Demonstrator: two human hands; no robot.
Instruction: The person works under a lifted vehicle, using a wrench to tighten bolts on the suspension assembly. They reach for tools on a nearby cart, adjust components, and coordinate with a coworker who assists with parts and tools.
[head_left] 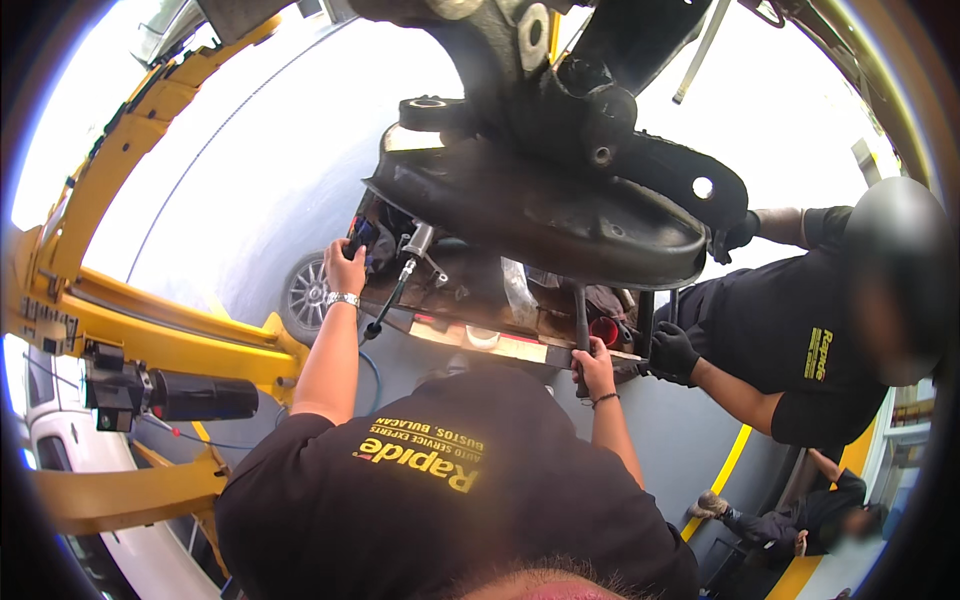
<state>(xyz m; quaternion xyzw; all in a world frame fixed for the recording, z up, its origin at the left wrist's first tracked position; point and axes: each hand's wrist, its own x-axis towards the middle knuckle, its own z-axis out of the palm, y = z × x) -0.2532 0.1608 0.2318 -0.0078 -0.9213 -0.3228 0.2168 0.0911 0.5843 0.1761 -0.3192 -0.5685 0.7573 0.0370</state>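
My left hand (345,267), at the left of the tool cart (450,320), grips a dark blue item (359,236) I cannot identify exactly. Beside it lies a ratchet-like tool with a silver head and black handle (393,299). My right hand (593,365) is closed around a dark upright bar (581,320) near the cart's front edge. Above both hands hangs a large black metal suspension assembly (530,210), with brackets, bushings and holes. A red cup (603,332) sits just behind my right hand.
A yellow lift (170,310) with a black motor fills the left, near a loose wheel (303,295) and white vehicle (45,380). A co-worker (780,330) at right has black-gloved hands at the assembly and a bar. Another person (790,520) is low at bottom right.
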